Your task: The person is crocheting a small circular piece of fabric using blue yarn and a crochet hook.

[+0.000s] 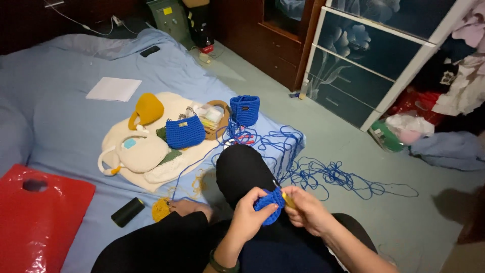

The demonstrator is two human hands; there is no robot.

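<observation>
My left hand (pixel 248 216) pinches a small round blue crochet piece (pixel 268 205) above my black-clad knee (pixel 242 169). My right hand (pixel 306 210) holds a yellow-handled crochet hook (pixel 287 199) whose tip sits at the piece's right edge. A strand of blue yarn runs from the work to a loose tangle of blue yarn (pixel 328 177) spread over the floor on the right. I sit cross-legged on a light blue bedsheet (pixel 65 131), with a bare foot (pixel 189 207) showing to the left of my hands.
On a cream cloth (pixel 116 136) lie a yellow crochet bag (pixel 146 108), a blue crochet bag (pixel 184 132) and a white bag (pixel 139 151). A blue crochet basket (pixel 245 108) stands behind. A black thread spool (pixel 127 211), red plastic bag (pixel 35 217), white paper (pixel 113 89) and drawer cabinet (pixel 364 71) surround.
</observation>
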